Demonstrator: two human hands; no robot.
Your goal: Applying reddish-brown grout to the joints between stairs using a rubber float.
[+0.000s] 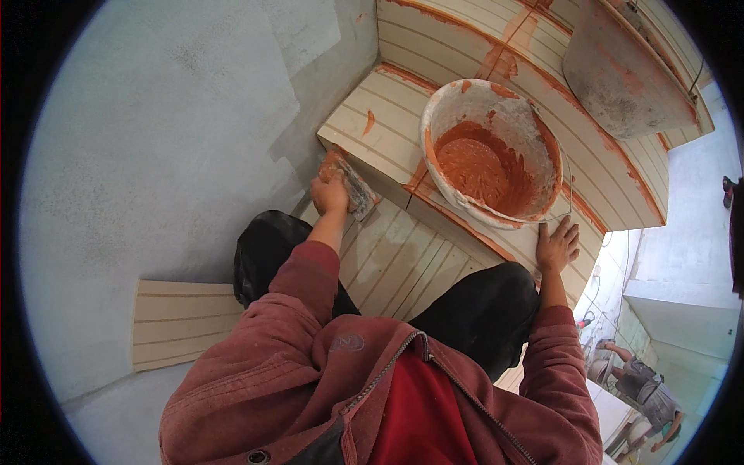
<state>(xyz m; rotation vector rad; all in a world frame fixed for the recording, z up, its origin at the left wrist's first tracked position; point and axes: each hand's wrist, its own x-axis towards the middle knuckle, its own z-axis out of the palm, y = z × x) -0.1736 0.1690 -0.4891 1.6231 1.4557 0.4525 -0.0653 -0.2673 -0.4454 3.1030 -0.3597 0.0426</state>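
Note:
My left hand (332,194) is closed round a flat trowel (361,197) smeared with orange paste and grey residue. The trowel's blade is held against or close to the front face of the tiled step (377,116), near the grey wall; contact is hard to make out. On that step stands a whitish bucket (457,97) with a wire handle, caked inside and partly filled with wet orange grout (471,167). Beside the bucket, at the right, my right hand (557,245) rests flat on the step with its fingers spread, holding nothing.
A second, dirty bucket (620,77) stands on a higher step. Orange grout lines the stair joints. Bare plaster wall (170,139) rises at the left, with a tile strip (182,318) along its base. Far below right, another person (647,391) bends over.

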